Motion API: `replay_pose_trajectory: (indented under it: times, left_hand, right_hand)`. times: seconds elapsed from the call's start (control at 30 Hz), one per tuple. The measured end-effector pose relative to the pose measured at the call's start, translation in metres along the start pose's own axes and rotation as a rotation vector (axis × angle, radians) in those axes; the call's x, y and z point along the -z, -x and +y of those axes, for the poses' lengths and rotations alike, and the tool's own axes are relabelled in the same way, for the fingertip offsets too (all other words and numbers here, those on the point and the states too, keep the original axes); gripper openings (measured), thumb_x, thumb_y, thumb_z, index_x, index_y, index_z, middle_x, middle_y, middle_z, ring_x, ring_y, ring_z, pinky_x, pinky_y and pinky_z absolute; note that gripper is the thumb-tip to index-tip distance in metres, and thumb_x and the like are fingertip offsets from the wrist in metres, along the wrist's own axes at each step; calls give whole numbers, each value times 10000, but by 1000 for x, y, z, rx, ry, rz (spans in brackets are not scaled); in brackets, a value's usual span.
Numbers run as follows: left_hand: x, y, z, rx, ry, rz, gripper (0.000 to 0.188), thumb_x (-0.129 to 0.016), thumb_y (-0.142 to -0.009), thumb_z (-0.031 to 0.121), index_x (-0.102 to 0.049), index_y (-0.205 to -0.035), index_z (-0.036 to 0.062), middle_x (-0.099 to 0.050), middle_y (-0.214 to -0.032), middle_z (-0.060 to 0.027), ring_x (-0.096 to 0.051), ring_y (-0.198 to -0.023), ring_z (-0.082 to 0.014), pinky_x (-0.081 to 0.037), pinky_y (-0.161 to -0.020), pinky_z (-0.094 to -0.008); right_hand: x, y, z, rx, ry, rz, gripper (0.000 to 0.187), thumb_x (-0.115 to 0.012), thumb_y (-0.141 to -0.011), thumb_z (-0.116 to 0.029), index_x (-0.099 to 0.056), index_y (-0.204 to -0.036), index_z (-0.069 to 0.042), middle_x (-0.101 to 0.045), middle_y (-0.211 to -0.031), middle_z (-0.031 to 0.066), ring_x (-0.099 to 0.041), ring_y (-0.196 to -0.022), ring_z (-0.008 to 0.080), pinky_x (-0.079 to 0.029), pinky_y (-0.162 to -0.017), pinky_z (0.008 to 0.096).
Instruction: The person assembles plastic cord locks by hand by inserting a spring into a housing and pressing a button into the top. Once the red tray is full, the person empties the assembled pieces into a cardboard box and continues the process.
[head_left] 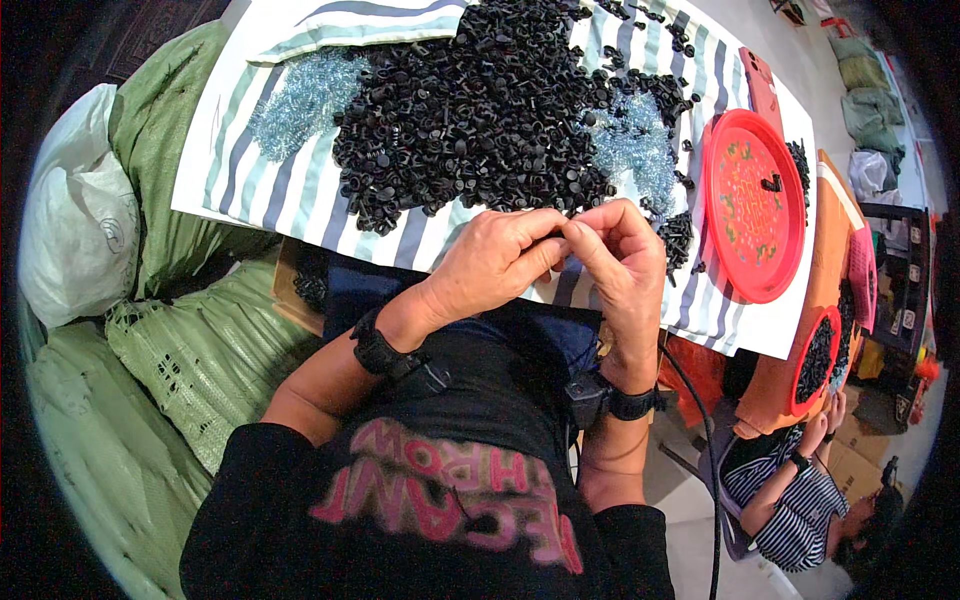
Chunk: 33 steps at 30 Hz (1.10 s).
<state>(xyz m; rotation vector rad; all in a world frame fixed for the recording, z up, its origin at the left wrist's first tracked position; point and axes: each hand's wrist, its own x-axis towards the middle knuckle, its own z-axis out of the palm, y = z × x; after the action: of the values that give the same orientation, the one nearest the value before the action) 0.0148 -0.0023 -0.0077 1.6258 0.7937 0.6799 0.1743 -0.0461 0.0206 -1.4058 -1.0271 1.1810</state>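
Observation:
My left hand [490, 255] and my right hand [622, 262] meet at the near edge of the table, fingertips pinched together. Whatever sits between them is small and mostly covered by the fingers; a dark bit shows there. Just beyond spreads a large heap of small black plastic parts [470, 110], many with round caps. Bluish clear small pieces [305, 100] lie at its left, and a second clear pile [640, 145] at its right. A few black parts [677, 240] lie to the right of my right hand. A striped cloth [320, 185] is under everything.
On the table's right stands a round red tray [722, 255] with a black part [771, 184] in it. Green sacks [200, 350] and a white bag [80, 220] crowd the left. A black cable [712, 450] hangs at my right. Beyond it, a person in stripes [800, 510] sits by an orange-covered table [770, 390].

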Motion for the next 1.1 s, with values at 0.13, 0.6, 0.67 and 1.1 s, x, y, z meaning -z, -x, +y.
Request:
replay_pose_trajectory:
  times: [0.13,0.6,0.67,1.1]
  left_hand:
    - [0,0,0,14,-11,-26,149,-558,-972,117,-649,-962,-1,-668,-748,-56,-656,-663,-121,-518,-605,-278]
    - [0,1,1,51,76,-32,139,-556,-968,93,-633,-982,-21,-665,-749,-43,-650,-642,-100,-525,-586,-251]
    - [0,1,2,36,81,-19,132,-560,-964,90,-628,-959,-23,-667,-749,-48,-653,-644,-103,-526,-587,-251]
    - [0,3,-1,2,78,-3,146,-565,-965,98,-636,-976,-28,-672,-758,-53,-662,-636,-109,-531,-577,-253]
  right_hand:
    - [4,6,1,36,-14,19,123,-727,-882,-83,-622,-895,-20,-610,-771,-34,-518,-675,19,-413,-603,176]
    - [16,4,6,284,161,-16,168,-694,-876,-29,-695,-1040,6,-641,-957,54,-598,-827,102,-470,-725,218]
    - [11,6,7,281,154,-5,165,-691,-872,-24,-700,-1035,-2,-639,-956,57,-598,-832,108,-472,-724,222]
    - [4,6,16,380,200,65,176,-680,-871,-19,-725,-1041,-18,-633,-975,69,-588,-860,117,-467,-744,229]
